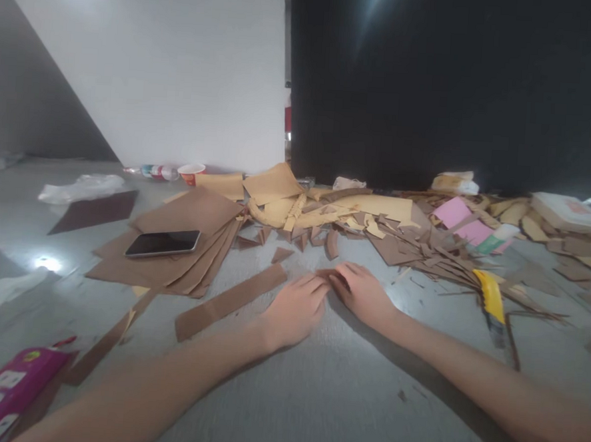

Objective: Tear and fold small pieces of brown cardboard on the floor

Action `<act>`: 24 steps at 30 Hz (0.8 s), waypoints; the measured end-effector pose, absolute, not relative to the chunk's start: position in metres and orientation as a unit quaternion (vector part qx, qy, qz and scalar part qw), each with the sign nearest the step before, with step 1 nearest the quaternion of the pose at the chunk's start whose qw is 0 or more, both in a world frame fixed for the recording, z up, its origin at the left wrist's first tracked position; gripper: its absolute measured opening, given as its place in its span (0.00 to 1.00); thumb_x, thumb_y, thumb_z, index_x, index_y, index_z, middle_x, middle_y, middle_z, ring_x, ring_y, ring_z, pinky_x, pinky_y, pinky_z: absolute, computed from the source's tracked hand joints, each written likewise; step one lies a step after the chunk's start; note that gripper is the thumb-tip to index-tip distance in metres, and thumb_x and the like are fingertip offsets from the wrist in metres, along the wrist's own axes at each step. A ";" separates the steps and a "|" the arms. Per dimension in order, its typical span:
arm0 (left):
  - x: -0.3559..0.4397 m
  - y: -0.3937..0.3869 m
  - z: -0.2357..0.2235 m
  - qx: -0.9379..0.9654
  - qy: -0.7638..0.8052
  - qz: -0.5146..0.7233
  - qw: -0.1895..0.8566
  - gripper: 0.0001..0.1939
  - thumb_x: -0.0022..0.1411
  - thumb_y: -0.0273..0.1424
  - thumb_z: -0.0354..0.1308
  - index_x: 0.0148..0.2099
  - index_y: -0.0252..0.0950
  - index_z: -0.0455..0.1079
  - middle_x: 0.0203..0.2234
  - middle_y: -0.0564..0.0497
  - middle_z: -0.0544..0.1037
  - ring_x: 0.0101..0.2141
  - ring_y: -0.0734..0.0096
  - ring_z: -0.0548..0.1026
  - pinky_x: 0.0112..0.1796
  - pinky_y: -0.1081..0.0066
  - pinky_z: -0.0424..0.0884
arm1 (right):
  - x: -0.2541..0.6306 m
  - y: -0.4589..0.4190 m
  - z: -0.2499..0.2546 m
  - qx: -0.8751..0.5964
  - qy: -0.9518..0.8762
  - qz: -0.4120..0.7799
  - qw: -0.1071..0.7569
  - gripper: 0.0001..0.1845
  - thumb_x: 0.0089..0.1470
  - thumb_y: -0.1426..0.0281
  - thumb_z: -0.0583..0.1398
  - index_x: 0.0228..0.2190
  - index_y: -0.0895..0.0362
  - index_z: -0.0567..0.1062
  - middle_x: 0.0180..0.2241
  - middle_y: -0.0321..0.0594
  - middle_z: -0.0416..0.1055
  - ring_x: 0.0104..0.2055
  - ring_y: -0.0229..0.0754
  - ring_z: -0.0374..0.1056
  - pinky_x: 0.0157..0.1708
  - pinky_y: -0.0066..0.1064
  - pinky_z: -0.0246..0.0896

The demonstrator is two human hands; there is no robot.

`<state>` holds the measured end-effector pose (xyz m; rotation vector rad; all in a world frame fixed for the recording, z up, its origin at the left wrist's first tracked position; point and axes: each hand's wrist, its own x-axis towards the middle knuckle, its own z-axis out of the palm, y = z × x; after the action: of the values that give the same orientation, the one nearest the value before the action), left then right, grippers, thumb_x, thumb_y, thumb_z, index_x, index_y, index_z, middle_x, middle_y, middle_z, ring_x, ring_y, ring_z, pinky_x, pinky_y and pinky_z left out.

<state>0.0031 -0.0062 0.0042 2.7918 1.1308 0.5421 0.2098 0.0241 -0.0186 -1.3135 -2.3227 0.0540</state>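
Left hand [297,309] and right hand [364,293] pinch a brown paper piece [327,273], probably light and easily creased, best held by its edges

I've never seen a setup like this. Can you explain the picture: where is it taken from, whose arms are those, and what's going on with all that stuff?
There is no machine here: those are a person's own bare arms, seen from a camera worn on their head, looking forward and down.

On the grey surface, the left hand and right hand meet at a small brown piece. The right hand seems to hold it; whether the left grips or only touches is unclear.

A brown strip lies beside the left hand. Further left, a smartphone rests on stacked brown sheets. On the right lie thin brown scraps and a yellow-handled tool.
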 end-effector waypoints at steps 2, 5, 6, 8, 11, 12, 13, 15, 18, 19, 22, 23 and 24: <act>0.002 -0.005 0.005 0.912 0.369 0.174 0.046 0.12 0.73 0.23 0.49 0.52 0.34 0.72 0.46 0.43 0.79 0.49 0.56 0.76 0.51 0.57 0.74 | 0.213 0.026 -0.019 -0.491 -0.840 0.006 0.231 0.08 0.71 0.67 0.54 0.38 0.55 0.71 0.38 0.45 0.76 0.39 0.50 0.70 0.39 0.37 0.61; 0.001 -0.004 0.004 0.915 0.363 0.168 0.044 0.13 0.73 0.23 0.49 0.53 0.34 0.72 0.46 0.43 0.78 0.49 0.56 0.76 0.52 0.57 0.74 | 0.221 0.034 -0.019 -0.495 -0.836 -0.031 0.233 0.11 0.69 0.65 0.57 0.49 0.57 0.71 0.43 0.49 0.76 0.43 0.53 0.72 0.43 0.41 0.62; 0.001 -0.003 0.004 0.917 0.361 0.163 0.042 0.13 0.73 0.23 0.48 0.53 0.33 0.71 0.47 0.43 0.78 0.49 0.56 0.76 0.52 0.57 0.74 | 0.224 0.037 -0.019 -0.496 -0.835 -0.042 0.236 0.13 0.69 0.65 0.57 0.52 0.58 0.71 0.43 0.50 0.77 0.43 0.54 0.72 0.43 0.41 0.62; 0.001 -0.003 0.004 0.920 0.359 0.155 0.040 0.14 0.73 0.23 0.47 0.55 0.32 0.70 0.49 0.41 0.78 0.50 0.56 0.76 0.52 0.56 0.74 | 0.228 0.042 -0.019 -0.491 -0.838 -0.025 0.239 0.15 0.68 0.65 0.57 0.53 0.56 0.72 0.42 0.48 0.77 0.42 0.52 0.73 0.43 0.41 0.63; 0.000 -0.002 0.002 0.918 0.360 0.161 0.039 0.17 0.74 0.23 0.45 0.59 0.32 0.68 0.59 0.38 0.74 0.55 0.55 0.75 0.54 0.55 0.74 | 0.232 0.046 -0.020 -0.481 -0.841 0.021 0.248 0.15 0.68 0.65 0.57 0.53 0.55 0.74 0.40 0.45 0.77 0.40 0.50 0.73 0.42 0.39 0.64; 0.000 -0.002 0.001 0.918 0.359 0.165 0.037 0.19 0.74 0.23 0.45 0.61 0.33 0.67 0.62 0.38 0.71 0.57 0.54 0.74 0.55 0.55 0.73 | 0.232 0.046 -0.020 -0.473 -0.844 0.027 0.251 0.15 0.69 0.65 0.57 0.53 0.54 0.74 0.40 0.46 0.78 0.41 0.50 0.73 0.42 0.39 0.65; 0.000 -0.002 0.000 0.919 0.357 0.166 0.032 0.20 0.73 0.23 0.45 0.63 0.33 0.66 0.64 0.38 0.69 0.59 0.54 0.73 0.57 0.55 0.72 | 0.232 0.045 -0.020 -0.462 -0.850 0.027 0.252 0.14 0.69 0.66 0.57 0.53 0.54 0.75 0.41 0.46 0.78 0.42 0.50 0.73 0.43 0.40 0.65; 0.000 -0.001 -0.001 0.926 0.345 0.154 0.013 0.21 0.73 0.22 0.45 0.64 0.31 0.66 0.64 0.38 0.70 0.61 0.55 0.72 0.60 0.56 0.69 | 0.232 0.042 -0.020 -0.431 -0.867 0.024 0.248 0.14 0.70 0.66 0.55 0.51 0.52 0.77 0.42 0.46 0.79 0.43 0.50 0.74 0.45 0.40 0.65; 0.000 -0.001 0.000 0.939 0.323 0.118 -0.016 0.21 0.72 0.22 0.46 0.64 0.28 0.66 0.60 0.37 0.74 0.60 0.53 0.72 0.61 0.56 0.67 | 0.230 0.039 -0.018 -0.382 -0.892 0.033 0.238 0.17 0.73 0.64 0.52 0.49 0.53 0.80 0.40 0.46 0.79 0.41 0.48 0.74 0.45 0.41 0.65; 0.000 -0.001 0.000 0.940 0.322 0.109 -0.022 0.21 0.72 0.22 0.47 0.64 0.27 0.67 0.60 0.36 0.74 0.60 0.53 0.72 0.61 0.55 0.68 | 0.230 0.038 -0.017 -0.368 -0.899 0.042 0.235 0.18 0.74 0.63 0.51 0.48 0.53 0.80 0.39 0.46 0.79 0.40 0.48 0.74 0.44 0.40 0.65; -0.001 -0.001 0.003 0.940 0.324 0.102 -0.028 0.22 0.71 0.22 0.47 0.64 0.28 0.67 0.59 0.37 0.75 0.59 0.53 0.72 0.59 0.56 0.69 | 0.229 0.038 -0.017 -0.351 -0.903 0.069 0.238 0.24 0.75 0.62 0.48 0.39 0.54 0.81 0.33 0.44 0.79 0.35 0.46 0.73 0.41 0.39 0.65; 0.000 -0.001 0.004 0.941 0.322 0.103 -0.030 0.22 0.70 0.22 0.47 0.64 0.28 0.68 0.59 0.37 0.75 0.59 0.53 0.72 0.59 0.56 0.69 | 0.228 0.038 -0.018 -0.355 -0.900 0.073 0.240 0.25 0.75 0.61 0.48 0.34 0.53 0.81 0.30 0.43 0.78 0.33 0.45 0.72 0.40 0.38 0.64; 0.000 -0.002 0.005 0.942 0.318 0.104 -0.033 0.22 0.70 0.22 0.47 0.63 0.28 0.68 0.59 0.36 0.74 0.59 0.53 0.72 0.58 0.56 0.69 | 0.228 0.039 -0.020 -0.362 -0.897 0.073 0.243 0.27 0.75 0.60 0.48 0.30 0.53 0.79 0.28 0.42 0.76 0.32 0.45 0.72 0.39 0.37 0.63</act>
<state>0.0000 -0.0016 0.0046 3.0213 1.0218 0.3337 0.2282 0.0388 -0.0195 -0.9893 -2.4522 0.1985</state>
